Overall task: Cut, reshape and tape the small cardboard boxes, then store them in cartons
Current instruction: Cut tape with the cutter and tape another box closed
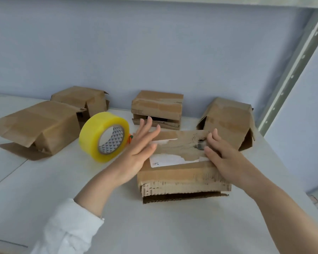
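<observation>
A small worn cardboard box (180, 169) with a torn white label lies on the white table in front of me. My left hand (141, 149) is spread flat with straight fingers against the box's left top edge. My right hand (220, 153) presses on the box's right top, fingers slightly bent over the surface. A yellow roll of tape (104, 137) stands on its edge just left of my left hand, apart from it. A small orange object (130, 138) peeks out behind the roll.
Several other small cardboard boxes stand at the back: two at the left (39, 125) (83, 99), one in the middle (157, 109), one at the right (228, 121). A metal shelf post (292, 70) rises at the right. The table (117, 217) extends toward me.
</observation>
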Demonstrator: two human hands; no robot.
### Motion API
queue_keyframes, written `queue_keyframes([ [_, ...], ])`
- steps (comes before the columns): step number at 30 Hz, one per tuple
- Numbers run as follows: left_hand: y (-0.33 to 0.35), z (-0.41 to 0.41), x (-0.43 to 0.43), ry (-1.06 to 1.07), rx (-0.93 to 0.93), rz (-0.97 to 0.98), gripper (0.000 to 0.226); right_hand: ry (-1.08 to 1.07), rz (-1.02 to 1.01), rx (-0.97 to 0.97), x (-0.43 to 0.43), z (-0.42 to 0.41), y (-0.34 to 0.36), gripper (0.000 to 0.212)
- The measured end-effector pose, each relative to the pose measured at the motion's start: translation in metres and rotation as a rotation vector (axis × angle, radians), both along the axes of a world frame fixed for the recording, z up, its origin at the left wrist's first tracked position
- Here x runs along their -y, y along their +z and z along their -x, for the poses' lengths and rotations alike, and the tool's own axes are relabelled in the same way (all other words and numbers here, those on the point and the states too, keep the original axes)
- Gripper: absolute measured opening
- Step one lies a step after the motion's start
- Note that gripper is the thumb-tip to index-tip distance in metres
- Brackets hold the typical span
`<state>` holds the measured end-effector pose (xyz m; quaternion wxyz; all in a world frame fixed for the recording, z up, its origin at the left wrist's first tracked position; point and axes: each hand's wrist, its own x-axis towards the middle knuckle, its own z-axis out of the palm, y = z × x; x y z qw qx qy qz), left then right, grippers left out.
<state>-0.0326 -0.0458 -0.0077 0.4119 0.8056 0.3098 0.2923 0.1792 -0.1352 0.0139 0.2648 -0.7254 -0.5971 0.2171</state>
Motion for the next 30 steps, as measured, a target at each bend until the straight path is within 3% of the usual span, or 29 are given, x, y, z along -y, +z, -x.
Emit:
queue_keyframes([
  [1,0.004,0.009,-0.004,-0.043,-0.044,0.058,0.048,0.004,0.005,0.032,0.011,0.006,-0.002,0.056],
  [3,0.016,0.015,-0.008,-0.066,-0.301,0.046,0.048,-0.011,0.035,0.067,0.030,0.012,0.001,0.059],
  [5,0.033,0.006,-0.011,-0.014,-0.496,-0.120,0.051,-0.072,0.025,0.067,0.031,0.012,0.015,0.060],
  [8,0.050,-0.027,-0.005,0.025,-0.529,-0.353,0.053,-0.025,-0.099,0.348,-0.002,0.016,0.027,0.060],
  [10,0.040,-0.049,-0.004,0.038,-0.702,-0.469,0.053,0.076,-0.041,0.472,-0.029,0.021,0.022,0.057],
  [12,0.026,-0.059,-0.008,0.062,-0.832,-0.456,0.053,0.119,0.054,0.536,-0.044,0.023,0.007,0.054],
  [15,0.021,-0.060,-0.011,0.039,-0.864,-0.416,0.053,0.118,0.083,0.579,-0.045,0.021,-0.001,0.052],
  [20,0.040,-0.055,-0.025,0.017,-0.826,-0.434,0.051,0.121,0.136,0.492,-0.050,0.020,0.020,0.051],
  [25,0.021,-0.056,-0.032,0.005,-0.799,-0.495,0.049,0.098,0.129,0.653,-0.054,0.026,0.004,0.052],
  [30,0.027,-0.060,-0.034,0.051,-0.710,-0.481,0.048,0.109,0.129,0.565,-0.054,0.023,0.013,0.051],
])
